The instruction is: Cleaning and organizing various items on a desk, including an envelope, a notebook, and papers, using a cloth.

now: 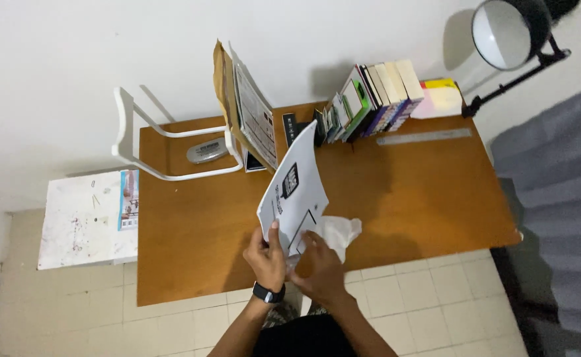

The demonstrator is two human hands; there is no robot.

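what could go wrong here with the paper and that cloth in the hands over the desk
1. The left hand pinches the white sheet only at its lower edge; standing tall, it may flop or crease.
2. The right hand works both sheet and crumpled white cloth, so either might slip.
3. The sheet's top sits close to the leaning books and could nudge them.

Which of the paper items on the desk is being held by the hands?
The white printed sheet, gripped at its lower edge by the left hand and the right hand. The other papers stand untouched in the white rack.

Head view, straight down, desk (403,198)
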